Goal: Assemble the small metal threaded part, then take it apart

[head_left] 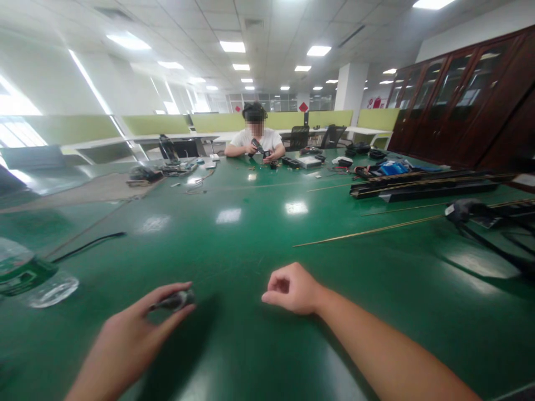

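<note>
My left hand (137, 328) is raised over the green table (251, 345), gripping a small dark grey rounded piece (175, 301) between thumb and fingers. The piece is blurred, with a paler ring-like end; I cannot make out its kind. To the right, my right hand (295, 289) is at the tabletop with its fingers curled in toward the thumb. Nothing shows in the hollow of that hand. A gap of bare table separates the two hands.
A clear plastic bottle (37, 273) lies at the left, near a black cable (90, 247). Thin brass-coloured rods (368, 231) and black channels (422, 186) lie at right. Black straps (472, 214) stand nearby. Across the table sits a person (254, 136) holding a dark tool.
</note>
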A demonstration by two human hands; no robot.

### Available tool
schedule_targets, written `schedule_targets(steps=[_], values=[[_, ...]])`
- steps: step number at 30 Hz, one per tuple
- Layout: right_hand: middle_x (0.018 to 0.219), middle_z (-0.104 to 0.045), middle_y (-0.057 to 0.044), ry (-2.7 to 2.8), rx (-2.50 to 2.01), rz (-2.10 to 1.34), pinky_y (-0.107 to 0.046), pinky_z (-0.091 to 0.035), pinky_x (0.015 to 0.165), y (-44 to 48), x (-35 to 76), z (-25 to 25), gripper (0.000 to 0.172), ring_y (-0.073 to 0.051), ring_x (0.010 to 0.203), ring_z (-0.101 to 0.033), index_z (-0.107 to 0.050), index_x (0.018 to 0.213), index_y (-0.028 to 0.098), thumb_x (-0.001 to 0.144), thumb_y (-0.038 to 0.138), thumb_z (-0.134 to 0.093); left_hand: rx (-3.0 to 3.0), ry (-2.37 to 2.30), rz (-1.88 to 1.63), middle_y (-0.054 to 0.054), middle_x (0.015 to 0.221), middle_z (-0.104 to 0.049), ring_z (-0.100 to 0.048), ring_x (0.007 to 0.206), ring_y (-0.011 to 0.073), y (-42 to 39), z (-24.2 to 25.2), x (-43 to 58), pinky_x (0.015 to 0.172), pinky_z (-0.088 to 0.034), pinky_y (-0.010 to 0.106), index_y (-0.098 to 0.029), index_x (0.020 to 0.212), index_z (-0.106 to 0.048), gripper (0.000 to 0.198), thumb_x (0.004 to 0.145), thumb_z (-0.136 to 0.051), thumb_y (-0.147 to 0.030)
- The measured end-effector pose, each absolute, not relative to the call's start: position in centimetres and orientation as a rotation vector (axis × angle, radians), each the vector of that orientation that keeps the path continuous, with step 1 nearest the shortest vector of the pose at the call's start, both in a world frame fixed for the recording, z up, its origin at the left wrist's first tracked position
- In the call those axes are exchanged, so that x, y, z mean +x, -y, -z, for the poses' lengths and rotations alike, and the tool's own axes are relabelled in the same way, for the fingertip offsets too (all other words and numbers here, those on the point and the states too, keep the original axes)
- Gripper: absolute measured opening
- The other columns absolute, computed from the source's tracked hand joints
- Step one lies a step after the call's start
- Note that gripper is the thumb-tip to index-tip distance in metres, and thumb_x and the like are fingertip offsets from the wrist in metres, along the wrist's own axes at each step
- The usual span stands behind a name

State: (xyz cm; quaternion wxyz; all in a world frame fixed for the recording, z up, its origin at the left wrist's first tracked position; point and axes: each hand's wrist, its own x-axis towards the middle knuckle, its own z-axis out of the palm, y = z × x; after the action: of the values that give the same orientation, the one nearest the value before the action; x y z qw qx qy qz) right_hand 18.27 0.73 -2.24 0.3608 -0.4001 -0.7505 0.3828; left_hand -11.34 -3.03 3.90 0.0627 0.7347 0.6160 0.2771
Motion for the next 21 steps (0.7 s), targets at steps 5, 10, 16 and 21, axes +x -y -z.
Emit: schedule_targets(steps=[5,10,16,21], values=[[0.051,-0.044,0.005,1.918,-0.944,-1.03,-0.022,-0.028,0.048,-0.7,18.7,2.1,0.041,-0.008,0.049,-0.038,-0.048,0.054,0.017,0.077,0.042,-0.071,2.157,-1.301,-0.767,0.003,0.103,-0.074,-0.07,0.091,0.0202,0.0,-2.1,-2.0,0.086,-0.056,0.031,-0.024,0.107,-0.072,0.029,0.078,-0.069,-0.026],[0.051,-0.043,0.005,1.852,-0.945,-1.071,-0.022,-0.028,0.049,-0.8,18.8,2.4,0.044,-0.009,0.049,-0.037,-0.044,0.053,0.018,0.077,0.043,-0.071,2.078,-1.145,-0.996,0.005,0.11,-0.072,-0.067,0.102,0.0207,-0.5,0.6,0.6,0.093,-0.053,0.034,-0.024,0.109,-0.07,0.031,0.078,-0.064,-0.019],[0.055,-0.045,0.005,1.854,-0.939,-1.08,-0.022,-0.029,0.05,-0.6,18.4,2.6,0.039,-0.009,0.051,-0.038,-0.046,0.057,0.018,0.074,0.037,-0.074,1.945,-1.072,-0.972,0.005,0.119,-0.069,-0.065,0.11,0.0192,-0.2,1.0,-0.6,0.096,-0.051,0.031,-0.022,0.109,-0.066,0.027,0.082,-0.065,-0.02],[0.058,-0.046,0.005,1.821,-0.922,-1.087,-0.022,-0.03,0.053,-0.4,18.5,2.1,0.042,-0.009,0.055,-0.039,-0.042,0.056,0.018,0.072,0.036,-0.076,1.98,-1.103,-0.894,0.0,0.099,-0.073,-0.069,0.088,0.0155,0.1,0.7,-0.6,0.08,-0.052,0.024,-0.023,0.106,-0.064,0.026,0.08,-0.068,-0.021]])
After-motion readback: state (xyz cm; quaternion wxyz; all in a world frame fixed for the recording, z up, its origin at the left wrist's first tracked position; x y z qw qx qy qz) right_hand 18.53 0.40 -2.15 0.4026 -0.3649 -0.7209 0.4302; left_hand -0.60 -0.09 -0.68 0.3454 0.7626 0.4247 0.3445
